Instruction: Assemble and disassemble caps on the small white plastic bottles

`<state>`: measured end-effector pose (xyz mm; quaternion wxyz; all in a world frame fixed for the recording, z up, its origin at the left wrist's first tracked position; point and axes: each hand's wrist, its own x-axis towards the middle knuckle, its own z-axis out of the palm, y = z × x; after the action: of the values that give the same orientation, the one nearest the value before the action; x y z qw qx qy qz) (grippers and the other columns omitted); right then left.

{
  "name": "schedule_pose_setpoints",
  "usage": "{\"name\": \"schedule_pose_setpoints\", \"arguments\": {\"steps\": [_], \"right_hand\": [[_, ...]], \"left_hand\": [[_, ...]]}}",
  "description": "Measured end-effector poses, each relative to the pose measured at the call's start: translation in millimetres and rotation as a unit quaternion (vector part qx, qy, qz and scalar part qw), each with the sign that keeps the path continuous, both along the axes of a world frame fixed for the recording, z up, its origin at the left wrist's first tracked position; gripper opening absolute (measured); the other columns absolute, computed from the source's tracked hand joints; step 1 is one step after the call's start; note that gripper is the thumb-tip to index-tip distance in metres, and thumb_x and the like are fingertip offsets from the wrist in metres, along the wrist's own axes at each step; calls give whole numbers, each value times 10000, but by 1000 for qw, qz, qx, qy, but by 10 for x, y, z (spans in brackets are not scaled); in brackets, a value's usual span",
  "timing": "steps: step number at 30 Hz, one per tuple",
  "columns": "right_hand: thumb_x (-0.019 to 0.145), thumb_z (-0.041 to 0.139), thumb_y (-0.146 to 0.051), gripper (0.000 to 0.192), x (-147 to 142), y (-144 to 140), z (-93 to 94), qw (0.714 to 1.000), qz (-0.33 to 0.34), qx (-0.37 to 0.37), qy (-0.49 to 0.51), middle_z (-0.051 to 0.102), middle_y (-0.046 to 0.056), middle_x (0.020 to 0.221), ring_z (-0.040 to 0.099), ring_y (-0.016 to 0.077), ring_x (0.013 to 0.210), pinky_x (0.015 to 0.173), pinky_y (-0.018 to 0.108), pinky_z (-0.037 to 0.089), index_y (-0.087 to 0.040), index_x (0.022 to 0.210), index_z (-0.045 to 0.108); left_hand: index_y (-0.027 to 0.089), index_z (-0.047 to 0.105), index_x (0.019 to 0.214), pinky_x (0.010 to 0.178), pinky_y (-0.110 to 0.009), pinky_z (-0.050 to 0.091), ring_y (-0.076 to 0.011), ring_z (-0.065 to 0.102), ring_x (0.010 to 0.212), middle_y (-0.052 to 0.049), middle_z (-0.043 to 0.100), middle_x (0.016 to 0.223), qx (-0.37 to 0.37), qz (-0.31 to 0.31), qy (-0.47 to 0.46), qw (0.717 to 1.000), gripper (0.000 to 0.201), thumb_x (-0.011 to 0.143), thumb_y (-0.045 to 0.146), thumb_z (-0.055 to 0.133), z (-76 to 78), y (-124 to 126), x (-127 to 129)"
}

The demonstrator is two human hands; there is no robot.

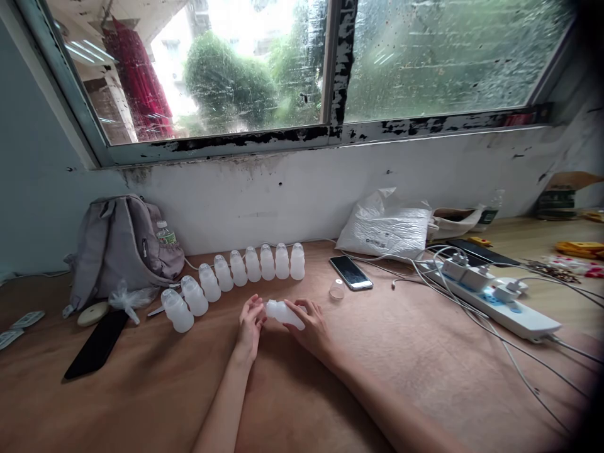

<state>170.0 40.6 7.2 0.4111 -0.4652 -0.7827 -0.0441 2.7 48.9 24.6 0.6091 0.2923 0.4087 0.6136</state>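
White bottle [279, 311] is lying crosswise between the hands, nearer the right hand [312, 324], which is gripping its body; its long axis is pointing toward the left hand [251, 319], half-curled, its hold unclear.

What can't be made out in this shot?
All in the head view:
- Held bottle: part of its side, covered by the right hand.
- Left hand: whether it touches the bottle, too small to tell.
- Parcel: its print, too small to read.
- Power strip: some sockets, hidden by plugs.
- Right forearm: cut off by the bottom edge.
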Motion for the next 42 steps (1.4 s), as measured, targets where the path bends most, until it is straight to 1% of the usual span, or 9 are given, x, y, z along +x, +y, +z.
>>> {"name": "schedule_pose_setpoints", "arguments": {"steps": [15,19,21,24,27,29,32,34,42], "right_hand": [[717,619,-248,463,-15,-30,0,1000,1,-13,24,520,84,1016,494,241,929,827,405,406,-283,1166,514],[690,635,-328,439,5,-63,83,986,63,-119,103,571,70,985,528,234,904,798,370,431,-249,1115,558],[689,622,-393,397,8,-85,145,950,116,-233,173,616,52,905,569,212,815,717,320,460,-208,1041,601],[746,522,-474,401,-1,-109,225,844,183,-424,273,643,58,751,583,169,606,486,246,438,-128,917,630],[783,436,-505,467,-24,-124,266,773,215,-507,316,639,83,717,560,150,511,355,214,354,-93,922,606],[772,469,-480,431,-47,-137,262,815,187,-458,300,642,83,761,580,162,582,416,227,405,-107,940,602],[720,565,-401,386,-89,-165,221,933,112,-281,196,626,75,940,576,209,821,675,311,469,-173,1031,571],[706,585,-350,447,-112,-192,187,971,91,-193,110,584,79,1057,539,232,935,780,355,443,-207,1123,508],[723,559,-293,456,-183,-322,181,975,136,-164,62,580,93,1058,550,229,937,782,331,434,-188,1147,430]], "left_hand": [[176,541,924,652,-226,437,-124,585,740,-56,608,875,-1,15,51,999,377,623,347,690,-28,-3,0],[153,535,925,679,-234,437,-124,587,710,-41,615,763,50,10,42,998,398,600,297,716,-24,-15,3],[154,540,933,660,-227,433,-124,588,697,-32,617,739,68,3,44,997,413,589,297,718,-9,-13,-9],[158,550,946,639,-216,428,-124,588,683,-20,619,717,78,-9,53,996,440,573,318,720,25,-10,-26],[163,544,951,654,-213,432,-131,595,714,-30,630,751,81,-22,49,995,436,585,322,719,57,-20,-22],[162,537,947,682,-220,438,-143,599,770,-54,632,834,72,-25,29,997,417,609,336,708,70,-42,2],[174,522,993,683,-236,452,-158,601,801,-73,615,934,22,-57,-3,998,443,645,404,673,78,-102,76],[180,503,1037,662,-243,457,-164,604,779,-76,617,920,-2,-81,-11,997,477,660,432,652,76,-151,148],[162,510,983,603,-243,463,-141,594,654,-47,621,777,0,87,23,996,381,664,326,640,62,-264,359]]}}
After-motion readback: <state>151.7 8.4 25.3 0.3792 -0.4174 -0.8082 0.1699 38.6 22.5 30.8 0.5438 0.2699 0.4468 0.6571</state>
